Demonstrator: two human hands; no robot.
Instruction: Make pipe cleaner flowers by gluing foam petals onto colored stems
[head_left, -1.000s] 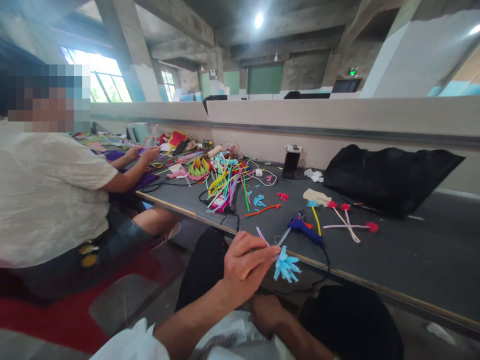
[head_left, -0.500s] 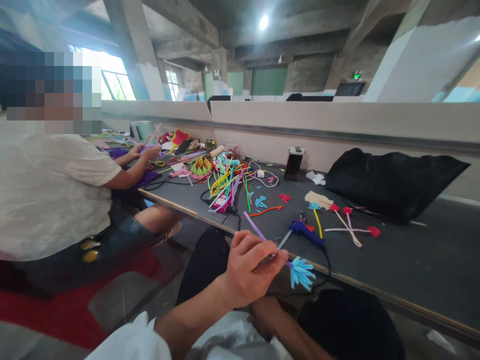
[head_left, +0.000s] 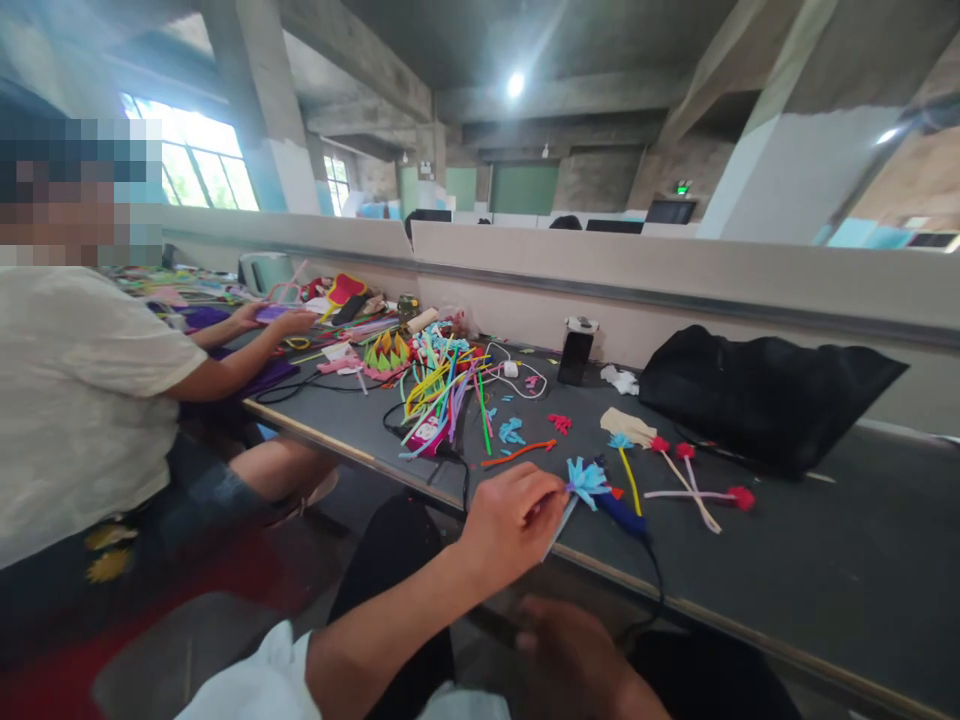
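My left hand (head_left: pixel 514 520) is closed in a pinch on the purple stem of a blue pipe cleaner flower (head_left: pixel 587 483). The flower's fringed head points right, just above the table's front edge. Partly behind it lies a blue hot glue gun (head_left: pixel 624 516), with a clear glue stick (head_left: pixel 561 530) sticking out of its back beside my left fingers. Below the table edge, in shadow, my right hand (head_left: pixel 574 645) is slightly blurred. Its fingers look apart, with nothing visible in them.
Finished pipe cleaner flowers (head_left: pixel 694 480) lie right of the glue gun, before a black bag (head_left: pixel 772 400). A phone (head_left: pixel 576 355) stands at the back. Loose pipe cleaners (head_left: pixel 442 385) and blue cut pieces (head_left: pixel 512 431) cover the table's middle. A co-worker (head_left: pixel 82 400) sits at the left.
My left hand has turned and lifted the blue flower from below the table edge to in front of the glue gun. My right hand has come out from behind my left arm, lower down.
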